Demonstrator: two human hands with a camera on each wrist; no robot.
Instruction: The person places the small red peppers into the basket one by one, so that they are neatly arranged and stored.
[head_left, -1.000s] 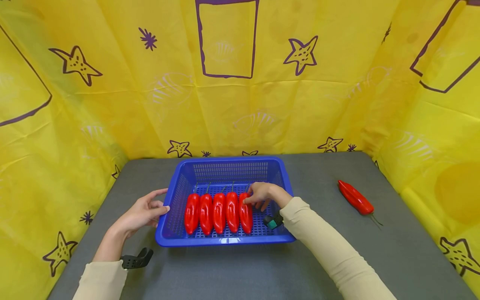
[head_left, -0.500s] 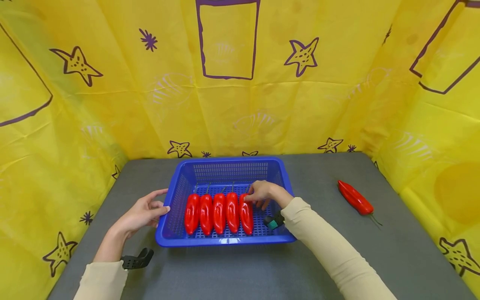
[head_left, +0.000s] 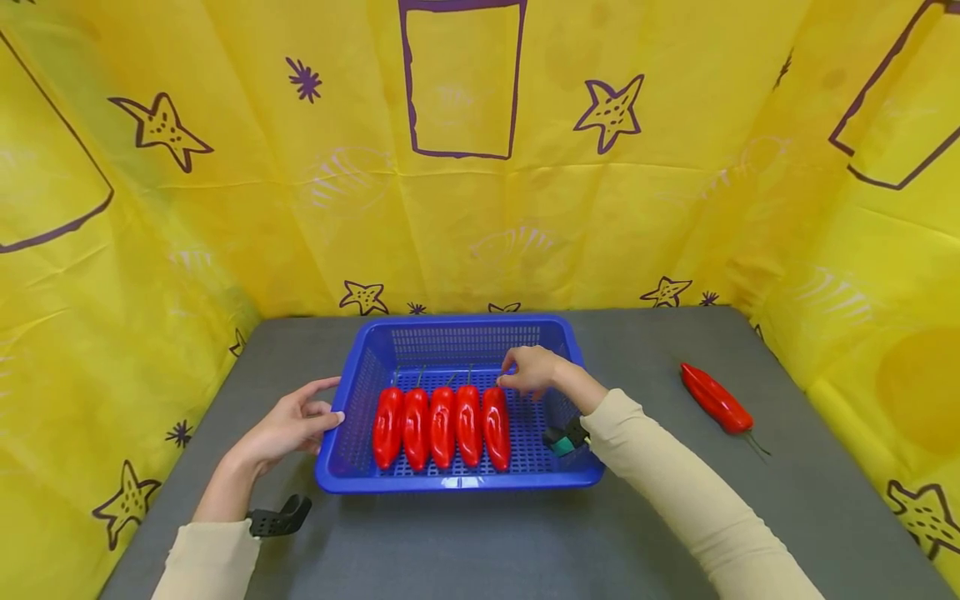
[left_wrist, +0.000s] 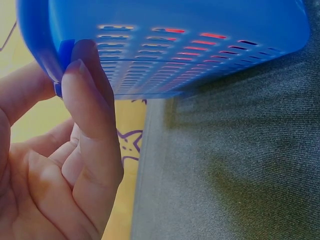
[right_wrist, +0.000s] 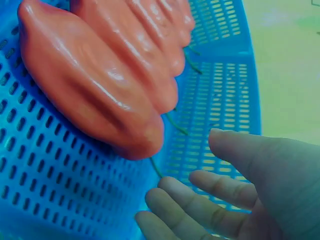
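Several shiny red peppers (head_left: 442,429) lie side by side in a blue plastic basket (head_left: 457,483), stems toward its far wall. At the basket's left side, my left hand (head_left: 288,423) pinches the rim; the left wrist view shows its thumb and finger (left_wrist: 82,97) at the edge. My right hand (head_left: 534,369) is inside the basket, just beyond the stem end of the rightmost pepper (head_left: 497,429). In the right wrist view its fingers are spread and loosely bent, apart from the pepper (right_wrist: 90,85), with fingertips close to its green stem (right_wrist: 157,168).
One more red pepper (head_left: 717,400) lies on the grey table (head_left: 450,550), right of the basket. A yellow patterned cloth (head_left: 465,225) hangs behind the table and along both sides.
My right hand has let go of the rightmost pepper's stem end and moved up and slightly right from it. The pepper stays in the row; my left hand keeps holding the rim.
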